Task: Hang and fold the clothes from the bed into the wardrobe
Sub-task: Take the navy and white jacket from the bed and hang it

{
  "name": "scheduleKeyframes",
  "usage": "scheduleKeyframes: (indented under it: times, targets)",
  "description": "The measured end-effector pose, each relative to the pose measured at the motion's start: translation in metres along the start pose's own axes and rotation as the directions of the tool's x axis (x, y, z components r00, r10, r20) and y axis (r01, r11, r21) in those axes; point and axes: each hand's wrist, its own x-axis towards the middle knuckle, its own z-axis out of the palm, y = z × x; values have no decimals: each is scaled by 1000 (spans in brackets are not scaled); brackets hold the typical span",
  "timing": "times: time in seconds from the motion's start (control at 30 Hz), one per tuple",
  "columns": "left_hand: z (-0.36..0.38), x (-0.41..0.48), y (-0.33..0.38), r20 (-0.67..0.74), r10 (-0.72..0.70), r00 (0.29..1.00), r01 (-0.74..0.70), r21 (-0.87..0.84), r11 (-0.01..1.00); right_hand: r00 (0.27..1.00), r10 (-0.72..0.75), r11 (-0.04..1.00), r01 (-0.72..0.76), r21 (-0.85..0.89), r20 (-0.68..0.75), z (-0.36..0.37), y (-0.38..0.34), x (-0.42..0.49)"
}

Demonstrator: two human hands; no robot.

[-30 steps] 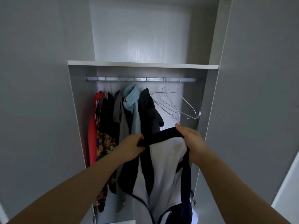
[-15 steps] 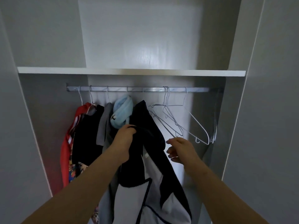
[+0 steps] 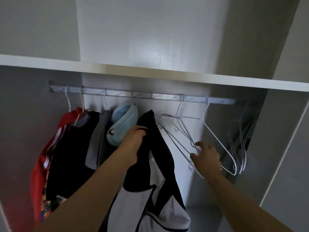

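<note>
While left hand [image 3: 135, 139] grips top [image 3: 160, 198] at collar | right hand [image 3: 206, 156], fingers [image 3: 200, 144] parted, touches nearest hanger [image 3: 184, 132] | hanger slants up-left toward rail [image 3: 150, 95], just right of top.

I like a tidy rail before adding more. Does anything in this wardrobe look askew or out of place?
The empty wire hangers in the middle are splayed and crossing, tilted at different angles. The light blue garment sits bunched up just under the rail. The left hand grips the navy-and-white top, not yet hung.
</note>
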Motion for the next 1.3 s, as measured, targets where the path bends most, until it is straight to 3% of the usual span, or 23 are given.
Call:
scheduleKeyframes:
  times: [0.07,0.13,0.33,0.5,0.77,0.83,0.9,1.03,1.13,1.17,1.2,1.27,1.3]
  targets:
    - [3,15,-4,44,13,999,-15,51,999,998,31,996,-26,-82,55,8,0,12]
    - [6,30,-8,65,1,998,-5,67,998,993,48,998,-44,-39,104,18,3,25]
    - [7,61,-20,95,-59,994,51,87,995,994,83,953,-102,286,77,50,10,38]
    - [15,76,-27,110,-83,990,77,55,995,984,157,851,-176,495,79,58,20,42]
    - [29,79,-39,137,-123,983,115,67,991,998,66,944,-58,324,-13,43,35,37]
    - [31,78,-40,129,-136,982,130,58,990,989,124,857,-150,493,84,37,33,33]
    - [31,76,-40,126,-152,980,146,56,988,957,170,699,-284,656,233,31,31,29]
    - [28,71,-39,134,-168,977,161,64,985,905,84,478,-405,780,418,27,30,29]
    - [23,67,-40,129,-170,977,161,81,984,897,65,300,-435,849,437,27,23,28]
    - [22,66,-41,128,-170,977,160,85,983,918,83,321,-392,862,387,28,22,27]
    - [21,66,-41,129,-171,977,160,91,983,948,99,411,-317,855,304,30,21,27]
    - [18,64,-42,129,-175,976,163,98,982,991,107,682,-130,720,78,33,18,27]
    - [17,64,-42,125,-176,976,164,98,982,997,70,835,-42,549,-30,34,15,28]
